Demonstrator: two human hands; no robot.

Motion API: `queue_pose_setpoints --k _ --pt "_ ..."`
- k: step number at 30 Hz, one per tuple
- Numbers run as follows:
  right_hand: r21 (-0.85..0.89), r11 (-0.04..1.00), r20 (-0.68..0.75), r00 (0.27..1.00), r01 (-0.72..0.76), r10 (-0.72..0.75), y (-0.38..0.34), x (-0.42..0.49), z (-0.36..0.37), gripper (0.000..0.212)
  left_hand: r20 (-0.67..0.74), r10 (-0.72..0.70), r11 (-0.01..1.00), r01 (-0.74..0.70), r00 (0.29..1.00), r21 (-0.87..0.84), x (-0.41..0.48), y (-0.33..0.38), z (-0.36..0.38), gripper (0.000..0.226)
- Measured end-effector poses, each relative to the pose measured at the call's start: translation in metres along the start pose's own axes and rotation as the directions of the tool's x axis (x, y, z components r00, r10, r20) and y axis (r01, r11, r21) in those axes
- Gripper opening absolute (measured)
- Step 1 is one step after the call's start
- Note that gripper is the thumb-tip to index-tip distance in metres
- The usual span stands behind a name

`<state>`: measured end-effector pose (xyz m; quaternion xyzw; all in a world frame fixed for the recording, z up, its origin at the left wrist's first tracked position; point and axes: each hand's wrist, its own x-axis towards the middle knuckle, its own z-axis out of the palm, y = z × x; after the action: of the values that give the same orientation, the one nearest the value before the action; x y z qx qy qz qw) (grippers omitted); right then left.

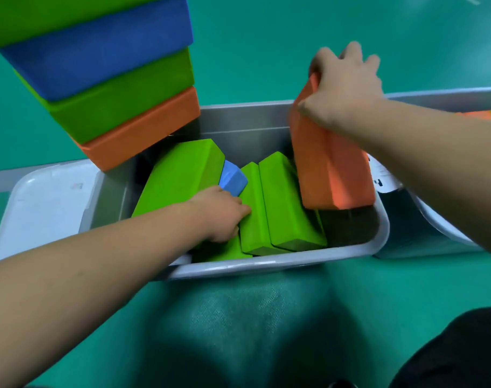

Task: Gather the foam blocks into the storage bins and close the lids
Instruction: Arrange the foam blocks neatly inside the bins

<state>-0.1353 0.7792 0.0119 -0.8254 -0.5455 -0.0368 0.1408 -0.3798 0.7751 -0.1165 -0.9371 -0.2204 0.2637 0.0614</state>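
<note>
Head view, looking down: a grey storage bin [266, 264] sits open on a teal floor [266, 331]. Inside it, several green foam blocks [289, 203] lean on edge against each other, with a small blue block [233, 179] wedged between them. The left hand [224, 214] reaches into the bin, thumb on a green block and fingers sunk into a gap; whether it grips cannot be told. The right hand [342, 93] clasps the top end of an orange block [331, 169], held tilted with its lower end inside the bin's right end. A stack of green, blue and orange blocks [112, 79] rises at the bin's far left corner. A white lid [42, 205] lies just beside the bin on the left.
</note>
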Motion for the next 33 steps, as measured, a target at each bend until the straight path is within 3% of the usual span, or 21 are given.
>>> queue_pose_setpoints --k 4,7,10,12,14,17,21,25,27,28,30,33 --pt "-0.034 0.993 -0.204 0.972 0.112 -0.116 -0.008 0.002 -0.008 0.049 0.036 -0.017 1.0 0.016 0.999 0.017 0.004 -0.001 0.0 0.031" --pt "-0.088 0.986 -0.165 0.974 0.14 -0.153 -0.007 -0.002 0.0 0.057 -0.03 -0.014 0.995 0.011 0.999 -0.097 0.006 0.003 -0.009 0.033" --pt "-0.041 0.994 -0.12 0.988 0.097 -0.101 -0.008 -0.001 0.002 0.058 -0.143 -0.022 0.961 -0.018 0.99 -0.275 0.014 0.011 -0.019 0.038" --pt "0.032 0.998 -0.103 0.994 0.05 -0.047 -0.01 -0.001 -0.002 0.062 -0.098 -0.106 0.902 0.054 0.99 -0.428 0.021 0.023 -0.025 0.046" --pt "0.069 0.998 -0.068 0.998 0.009 -0.004 -0.009 -0.002 -0.005 0.069 0.015 -0.238 0.787 0.202 0.971 -0.583 0.03 0.036 -0.034 0.059" --pt "0.064 0.997 -0.033 0.999 -0.04 0.042 0.001 -0.001 -0.009 0.078 0.149 -0.336 0.65 0.344 0.93 -0.678 0.044 0.048 -0.046 0.078" --pt "0.119 0.992 -0.042 0.998 -0.031 0.037 0.01 -0.003 -0.011 0.075 0.294 -0.435 0.351 0.461 0.851 -0.815 0.058 0.054 -0.051 0.07" --pt "0.181 0.983 -0.095 0.995 0.013 0.005 0.015 -0.007 -0.013 0.074 0.363 -0.474 0.141 0.476 0.802 -0.868 0.066 0.072 -0.055 0.051" --pt "0.21 0.977 -0.113 0.994 0.035 -0.011 0.014 -0.007 -0.014 0.074 0.39 -0.464 -0.005 0.438 0.795 -0.899 0.07 0.078 -0.056 0.059" --pt "0.218 0.975 -0.122 0.992 0.043 -0.016 0.014 -0.007 -0.015 0.073 0.403 -0.461 -0.009 0.45 0.79 -0.893 0.071 0.079 -0.056 0.074" --pt "0.224 0.973 -0.134 0.991 0.06 -0.03 0.013 -0.009 -0.015 0.071 0.386 -0.501 0.141 0.513 0.775 -0.847 0.068 0.08 -0.054 0.105" --pt "0.237 0.966 -0.162 0.984 0.104 -0.066 0.013 -0.012 -0.018 0.066 0.338 -0.505 0.205 0.491 0.794 -0.847 0.067 0.082 -0.046 0.114"
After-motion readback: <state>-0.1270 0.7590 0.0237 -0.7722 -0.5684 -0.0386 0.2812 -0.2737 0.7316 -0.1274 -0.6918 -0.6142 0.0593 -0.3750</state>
